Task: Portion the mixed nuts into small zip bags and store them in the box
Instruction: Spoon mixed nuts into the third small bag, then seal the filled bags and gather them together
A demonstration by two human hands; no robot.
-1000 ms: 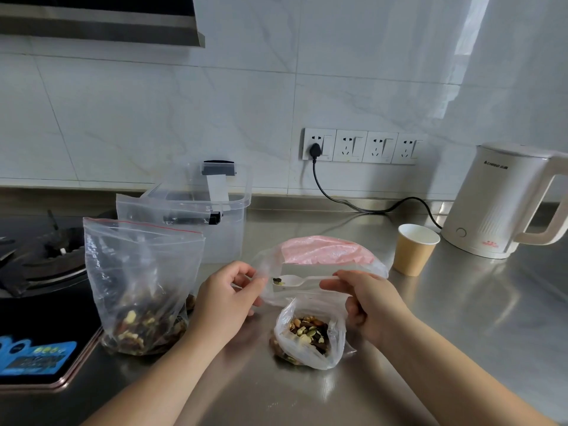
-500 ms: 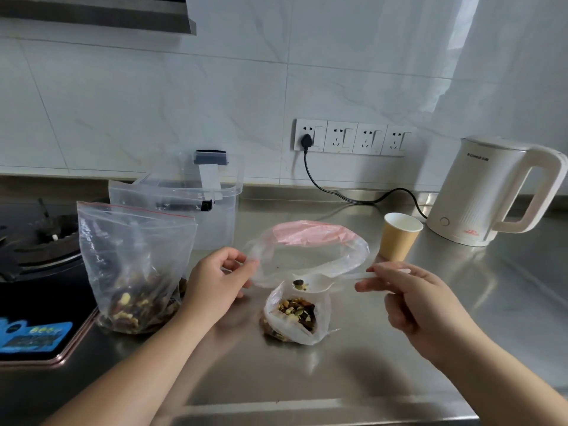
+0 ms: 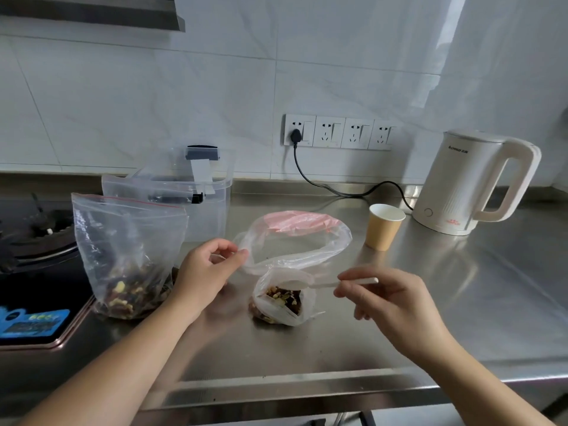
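Pinching the thin white plastic spoon [image 3: 310, 284] by its handle, the right hand [image 3: 388, 302] holds its bowl over the small crinkled clear bag of mixed nuts [image 3: 281, 302] on the brushed-steel counter [image 3: 461, 302]. The left hand [image 3: 205, 273] pinches the bag's stretched floppy rim. A large red-striped clear zip bag [image 3: 126, 256] of nuts stands left, before the clear plastic box [image 3: 196, 198]. The cream kettle's [image 3: 467, 182] label is unreadable.

The steel surface [image 3: 353, 342] carries a large nut bag [image 3: 129, 256] at left, a clear box [image 3: 196, 204] behind it, a small nut bag [image 3: 281, 302] centrally, and a paper cup [image 3: 384, 226] and kettle [image 3: 467, 182] far right.
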